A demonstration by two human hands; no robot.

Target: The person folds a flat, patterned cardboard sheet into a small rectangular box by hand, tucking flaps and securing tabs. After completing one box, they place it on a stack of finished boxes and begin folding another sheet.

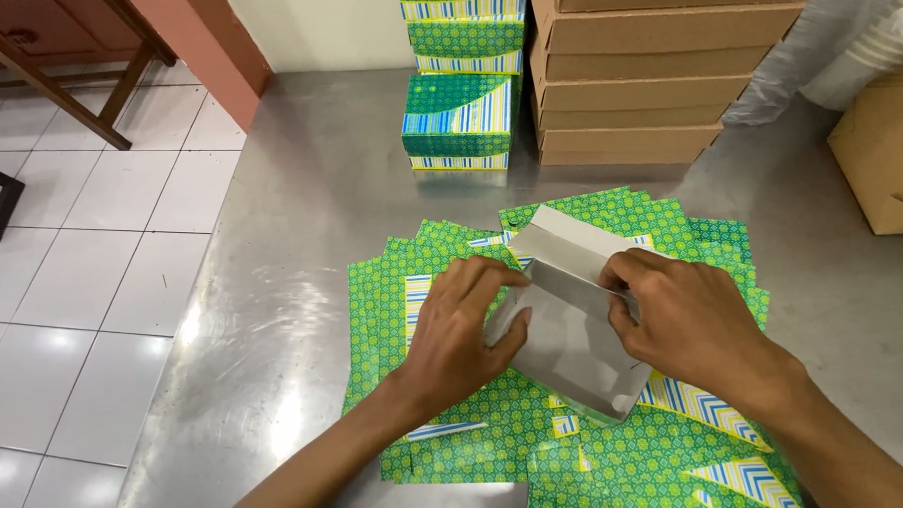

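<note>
One head-worn camera — looking steeply down, close over the steel table [273, 290].

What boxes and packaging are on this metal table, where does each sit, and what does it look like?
Half-folded cardboard box: centre, between left hand and right hand; grey-white inside.
Flat green patterned box sheets: fanned beneath it, with striped blue-yellow panels.
Finished green boxes: stacked at the back, rectangular.
Plain brown cardboard boxes: stacked to their right.
Brown carton: right edge.
</note>
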